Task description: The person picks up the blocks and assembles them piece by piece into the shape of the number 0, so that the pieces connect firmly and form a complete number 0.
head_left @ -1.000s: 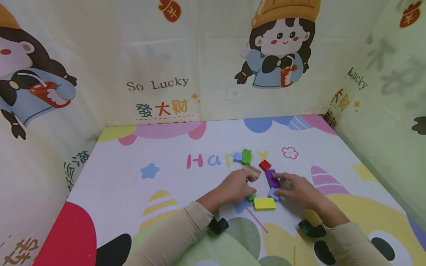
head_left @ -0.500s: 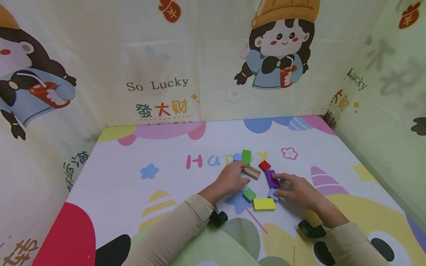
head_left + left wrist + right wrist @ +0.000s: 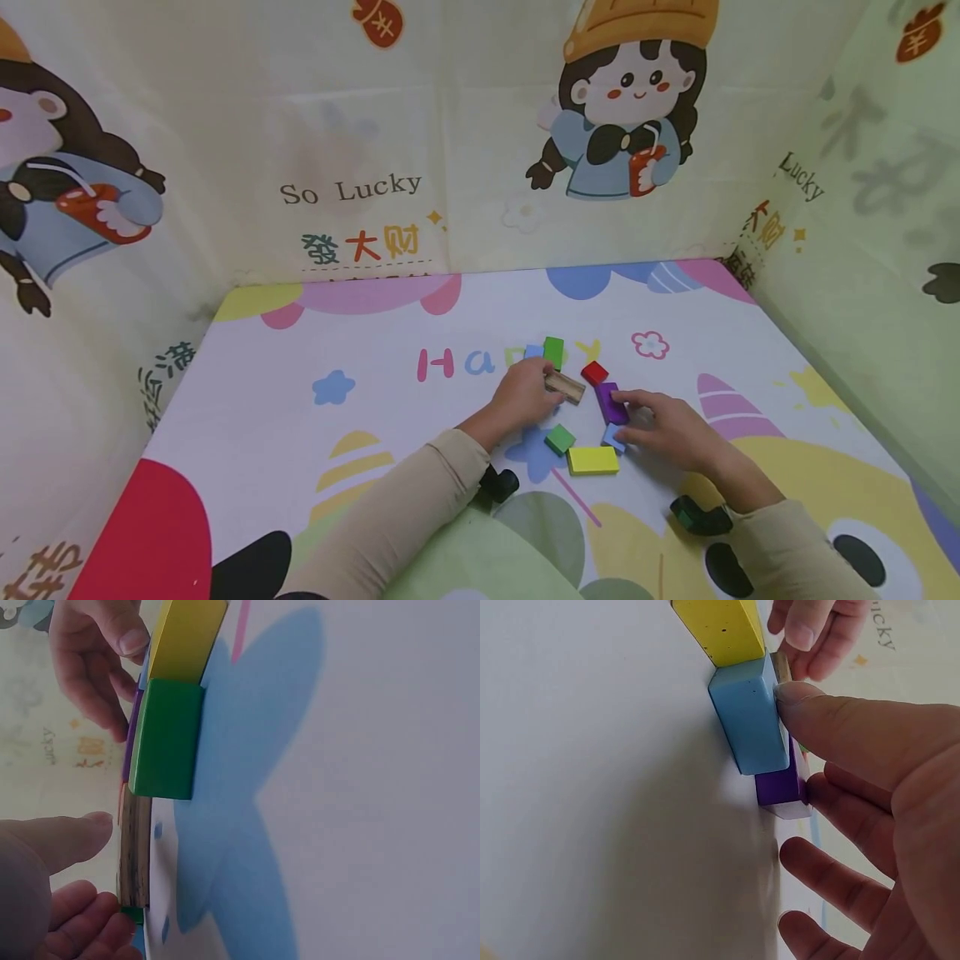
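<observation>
My left hand [image 3: 522, 393] is at the left end of a bare wooden block [image 3: 566, 387], thumb and fingers spread apart; in the left wrist view the thumb [image 3: 90, 834] stands off the block. The right hand [image 3: 675, 427] rests its index finger on a purple block [image 3: 611, 405] and its thumb on a light blue block [image 3: 750, 716]. A yellow block [image 3: 593, 461] and a green block [image 3: 559, 439] lie nearer the person. Behind the left hand are another green block [image 3: 553, 352] and a partly hidden blue block [image 3: 533, 352]. A red block [image 3: 595, 372] touches the purple one.
The blocks form a rough ring on a printed tabletop [image 3: 420, 417]. Patterned cloth walls [image 3: 480, 225] enclose the back and both sides. Dark wrist devices [image 3: 701, 517] show at the sleeves.
My left hand has drawn back from the near green block, uncovering it, and shifted away from the person along the wooden block's left end. The right hand stays in place.
</observation>
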`<state>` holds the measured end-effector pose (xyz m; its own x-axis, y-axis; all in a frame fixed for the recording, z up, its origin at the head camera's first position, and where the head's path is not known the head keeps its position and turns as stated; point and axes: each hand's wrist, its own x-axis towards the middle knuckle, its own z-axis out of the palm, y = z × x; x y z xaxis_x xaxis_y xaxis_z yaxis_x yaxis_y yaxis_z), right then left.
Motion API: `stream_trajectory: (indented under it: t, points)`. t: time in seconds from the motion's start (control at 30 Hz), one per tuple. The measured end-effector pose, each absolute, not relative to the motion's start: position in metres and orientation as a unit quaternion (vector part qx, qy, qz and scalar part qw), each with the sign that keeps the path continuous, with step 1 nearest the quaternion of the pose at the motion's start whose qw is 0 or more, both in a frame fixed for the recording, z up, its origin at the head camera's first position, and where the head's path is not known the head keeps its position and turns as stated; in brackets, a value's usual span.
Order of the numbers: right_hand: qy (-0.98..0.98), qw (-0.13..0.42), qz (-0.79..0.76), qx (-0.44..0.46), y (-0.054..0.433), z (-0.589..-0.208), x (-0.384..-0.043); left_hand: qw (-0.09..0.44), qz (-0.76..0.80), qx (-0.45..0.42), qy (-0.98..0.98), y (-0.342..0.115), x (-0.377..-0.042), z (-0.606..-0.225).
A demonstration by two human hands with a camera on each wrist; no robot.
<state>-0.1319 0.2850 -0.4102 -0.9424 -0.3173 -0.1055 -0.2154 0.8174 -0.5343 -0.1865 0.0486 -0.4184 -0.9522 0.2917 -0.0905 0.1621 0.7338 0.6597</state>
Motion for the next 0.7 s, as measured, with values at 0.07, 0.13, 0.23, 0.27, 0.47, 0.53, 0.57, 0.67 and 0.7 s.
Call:
stream_trajectory:
  t: [0.07, 0.13, 0.23, 0.27, 0.47, 0.53, 0.57, 0.67, 0.7]
  points:
    - [0.949, 0.095, -0.266, -0.140, 0.285, -0.411, -0.132, 0.090, 0.348, 0.122, 0.925, 0.049, -0.187, -0.420]
    - [0.950, 0.095, -0.264, -0.139, 0.284, -0.411, -0.132, 0.088, 0.358, 0.118, 0.922, 0.050, -0.187, -0.421]
    - [0.950, 0.093, -0.263, -0.138, 0.285, -0.412, -0.132, 0.078, 0.363, 0.116, 0.921, 0.052, -0.188, -0.424]
    - [0.950, 0.092, -0.263, -0.138, 0.285, -0.412, -0.132, 0.073, 0.360, 0.116, 0.923, 0.054, -0.188, -0.424]
    - [0.949, 0.092, -0.268, -0.136, 0.285, -0.412, -0.131, 0.037, 0.315, 0.115, 0.941, 0.060, -0.186, -0.428]
    - [0.949, 0.093, -0.268, -0.134, 0.284, -0.412, -0.131, 0.032, 0.307, 0.112, 0.945, 0.061, -0.185, -0.428]
    - [0.950, 0.093, -0.268, -0.133, 0.284, -0.413, -0.131, 0.031, 0.308, 0.109, 0.945, 0.061, -0.185, -0.428]
    - [0.951, 0.091, -0.265, -0.131, 0.284, -0.413, -0.131, 0.032, 0.304, 0.100, 0.947, 0.063, -0.183, -0.426]
    - [0.951, 0.090, -0.265, -0.131, 0.284, -0.412, -0.131, 0.031, 0.300, 0.097, 0.949, 0.064, -0.183, -0.426]
